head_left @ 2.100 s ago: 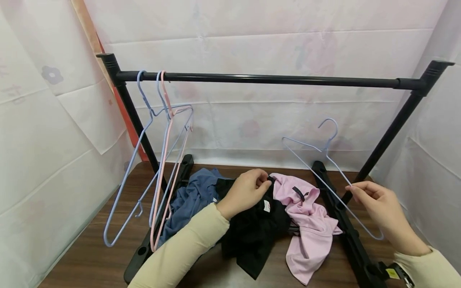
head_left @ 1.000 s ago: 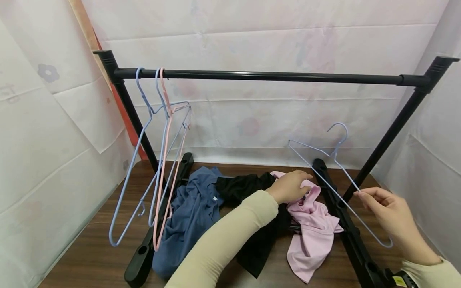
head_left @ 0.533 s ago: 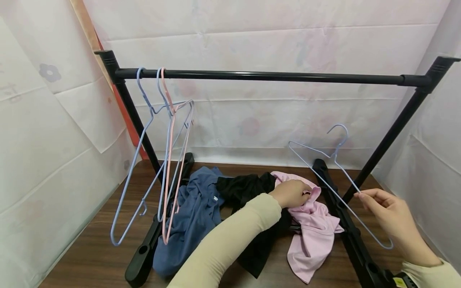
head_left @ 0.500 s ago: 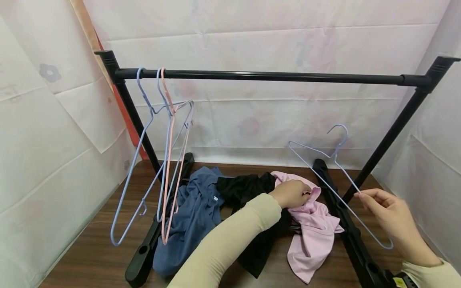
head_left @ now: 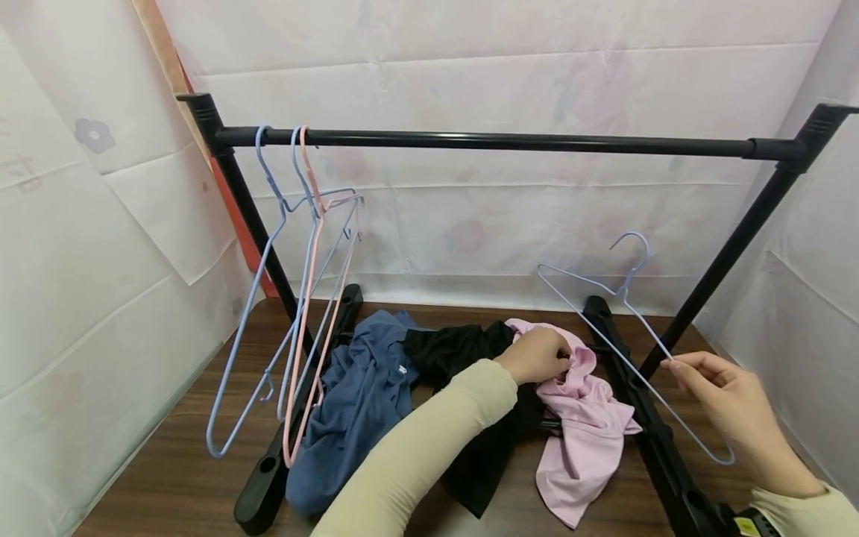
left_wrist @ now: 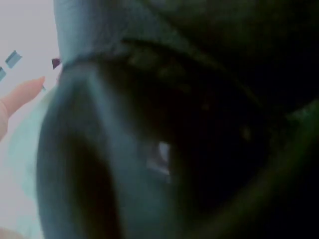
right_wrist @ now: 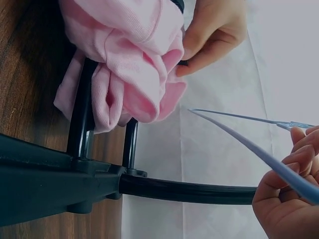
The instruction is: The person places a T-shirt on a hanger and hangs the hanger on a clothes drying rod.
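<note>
Pink garment [head_left: 582, 440]: draped over the rack's lower bars [right_wrist: 82, 112]; left hand [head_left: 537, 356] apparently pinches its edge, though the left wrist view is too dark to confirm.
Blue hanger [right_wrist: 279, 167]: right hand's [head_left: 714, 403] thumb and finger clamped on one side, leaving the hook free.
Rack foot [head_left: 661, 455]: obstructs beneath the hanger.
Black garment [head_left: 463, 349]: partly hidden by left sleeve [head_left: 419, 455].
Blue garment [head_left: 356, 410]: left of it.
</note>
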{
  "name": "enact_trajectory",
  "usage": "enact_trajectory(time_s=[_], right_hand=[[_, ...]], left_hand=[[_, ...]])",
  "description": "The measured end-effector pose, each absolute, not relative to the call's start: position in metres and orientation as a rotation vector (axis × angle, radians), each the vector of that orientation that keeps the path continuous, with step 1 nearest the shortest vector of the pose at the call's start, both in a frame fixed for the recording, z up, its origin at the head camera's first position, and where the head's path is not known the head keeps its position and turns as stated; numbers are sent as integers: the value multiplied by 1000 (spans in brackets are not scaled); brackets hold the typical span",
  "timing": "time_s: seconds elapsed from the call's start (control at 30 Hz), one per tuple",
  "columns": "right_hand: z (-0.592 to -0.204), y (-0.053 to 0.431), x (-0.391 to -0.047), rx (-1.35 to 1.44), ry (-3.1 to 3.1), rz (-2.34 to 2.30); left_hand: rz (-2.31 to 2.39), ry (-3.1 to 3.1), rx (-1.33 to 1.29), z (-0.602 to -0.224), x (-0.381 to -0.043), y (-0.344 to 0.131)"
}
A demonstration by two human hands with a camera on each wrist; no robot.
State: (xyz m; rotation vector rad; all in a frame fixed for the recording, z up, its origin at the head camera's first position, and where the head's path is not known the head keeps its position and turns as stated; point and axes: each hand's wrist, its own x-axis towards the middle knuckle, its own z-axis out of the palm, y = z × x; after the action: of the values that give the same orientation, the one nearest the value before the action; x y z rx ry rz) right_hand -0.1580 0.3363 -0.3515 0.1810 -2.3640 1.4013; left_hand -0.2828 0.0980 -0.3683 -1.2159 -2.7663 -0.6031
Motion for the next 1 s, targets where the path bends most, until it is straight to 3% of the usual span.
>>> enact_trajectory(time_s=[0.47, 0.73, 1.0], right_hand=[[-349, 338, -158, 173, -2391, 1397], [-350, 337, -157, 190, -2383, 1392], [-351, 338, -158, 182, -2393, 1393]], left_hand=[[-961, -2623, -929, -346, -289, 67], [-1040, -2628, -950, -341, -292, 44], [-755, -2782, -1032, -349, -295, 32]])
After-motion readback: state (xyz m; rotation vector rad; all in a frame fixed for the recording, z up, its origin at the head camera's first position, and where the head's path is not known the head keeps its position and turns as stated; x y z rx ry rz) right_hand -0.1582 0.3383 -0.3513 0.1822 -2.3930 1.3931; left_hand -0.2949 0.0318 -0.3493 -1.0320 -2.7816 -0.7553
